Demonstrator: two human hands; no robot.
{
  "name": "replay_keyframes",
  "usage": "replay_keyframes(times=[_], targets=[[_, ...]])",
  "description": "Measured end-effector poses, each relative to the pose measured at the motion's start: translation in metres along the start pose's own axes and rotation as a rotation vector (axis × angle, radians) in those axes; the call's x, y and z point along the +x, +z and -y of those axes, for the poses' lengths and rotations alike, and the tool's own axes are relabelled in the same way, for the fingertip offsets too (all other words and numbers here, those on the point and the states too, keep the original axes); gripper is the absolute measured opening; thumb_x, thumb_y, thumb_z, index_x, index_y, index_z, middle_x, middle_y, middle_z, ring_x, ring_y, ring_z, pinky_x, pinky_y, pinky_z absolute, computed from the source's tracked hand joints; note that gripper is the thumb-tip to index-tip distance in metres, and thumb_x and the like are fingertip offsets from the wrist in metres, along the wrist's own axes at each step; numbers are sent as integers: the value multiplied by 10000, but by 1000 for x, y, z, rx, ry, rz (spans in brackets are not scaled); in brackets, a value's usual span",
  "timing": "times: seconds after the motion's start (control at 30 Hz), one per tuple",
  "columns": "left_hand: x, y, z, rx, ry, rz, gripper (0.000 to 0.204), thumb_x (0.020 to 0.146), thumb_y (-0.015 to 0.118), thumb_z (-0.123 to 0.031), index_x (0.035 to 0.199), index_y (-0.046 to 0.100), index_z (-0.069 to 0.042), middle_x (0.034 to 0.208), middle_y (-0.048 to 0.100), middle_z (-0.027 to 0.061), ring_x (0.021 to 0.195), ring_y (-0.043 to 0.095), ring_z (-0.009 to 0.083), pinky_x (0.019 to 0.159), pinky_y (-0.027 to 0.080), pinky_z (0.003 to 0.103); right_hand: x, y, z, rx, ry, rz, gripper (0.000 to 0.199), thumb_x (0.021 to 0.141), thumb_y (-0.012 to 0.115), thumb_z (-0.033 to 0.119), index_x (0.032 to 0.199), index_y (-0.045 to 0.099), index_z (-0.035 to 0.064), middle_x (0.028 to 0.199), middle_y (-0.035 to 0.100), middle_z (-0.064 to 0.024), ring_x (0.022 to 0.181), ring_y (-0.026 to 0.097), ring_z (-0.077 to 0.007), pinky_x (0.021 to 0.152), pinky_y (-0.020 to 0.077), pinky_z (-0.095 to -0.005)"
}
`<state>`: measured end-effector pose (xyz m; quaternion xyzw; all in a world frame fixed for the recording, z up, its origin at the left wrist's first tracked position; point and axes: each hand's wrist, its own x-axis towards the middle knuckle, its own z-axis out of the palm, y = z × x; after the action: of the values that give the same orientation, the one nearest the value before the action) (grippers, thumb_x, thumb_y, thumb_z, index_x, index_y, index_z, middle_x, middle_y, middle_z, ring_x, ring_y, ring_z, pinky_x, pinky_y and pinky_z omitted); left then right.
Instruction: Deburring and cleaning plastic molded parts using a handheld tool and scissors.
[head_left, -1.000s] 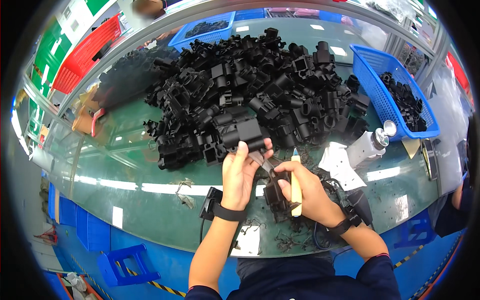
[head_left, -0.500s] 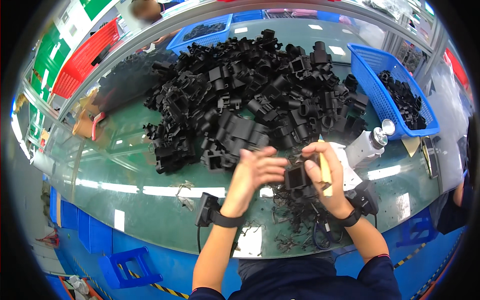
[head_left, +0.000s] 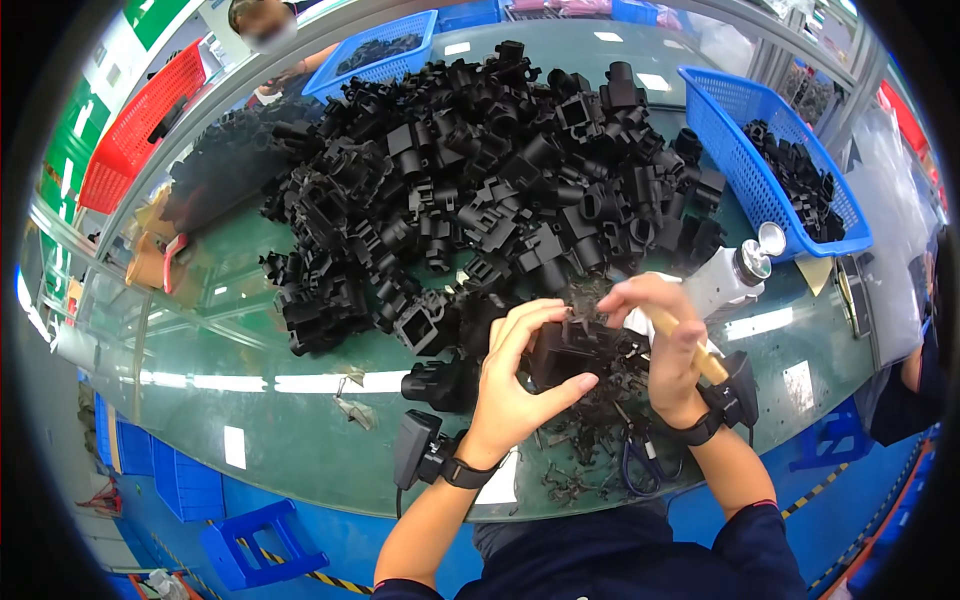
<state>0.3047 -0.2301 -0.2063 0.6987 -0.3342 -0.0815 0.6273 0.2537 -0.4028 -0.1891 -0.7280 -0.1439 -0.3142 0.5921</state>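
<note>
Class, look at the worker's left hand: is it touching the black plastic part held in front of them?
Touching. The head view shows the left hand with its fingers wrapped around the black plastic part, no gap visible.

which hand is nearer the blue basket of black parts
Right. The right hand is just below-left of the blue basket; the left hand is further left, holding a black part.
</note>
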Motion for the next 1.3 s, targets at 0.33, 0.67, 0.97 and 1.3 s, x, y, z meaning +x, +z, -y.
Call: replay_keyframes(times=[0.33, 0.67, 0.97, 1.3], targets=[[1, -4, 1, -535, -242, -62, 482, 760, 674, -181, 1159, 467, -7, 1148, 515, 119, 1032, 522, 186, 900, 416, 312, 0, 3, 10, -21, 66, -37, 188, 803, 572, -44, 988, 559, -10, 883, 590, -104, 827, 581, -155, 713, 461, -258], [0, -13, -9, -926, -366, -145, 574, 832, 633, -317, 1237, 329, -46, 1179, 493, 178, 1029, 556, 234, 872, 479, 359, -6, 18, 16, -155, -153, 113, 255, 723, 687, 29, 962, 599, 38, 988, 654, -101, 990, 603, -263, 883, 422, -365], [-1, -3, -10, -763, -198, -245, 635, 840, 616, -366, 1303, 283, -86, 1064, 509, 77, 963, 570, 191, 847, 470, 306, -12, 22, 11, -79, -74, 71, 271, 760, 642, -8, 1010, 541, 10, 975, 666, -133, 1009, 614, -239, 922, 401, -390], [-3, -3, -2, -808, -150, -248, 578, 855, 568, -414, 1243, 298, -82, 1126, 521, 166, 1040, 566, 285, 852, 503, 366, -13, 32, 18, -34, -18, 95, 197, 727, 658, 1, 913, 597, 26, 994, 649, -124, 972, 611, -250, 934, 387, -403]])
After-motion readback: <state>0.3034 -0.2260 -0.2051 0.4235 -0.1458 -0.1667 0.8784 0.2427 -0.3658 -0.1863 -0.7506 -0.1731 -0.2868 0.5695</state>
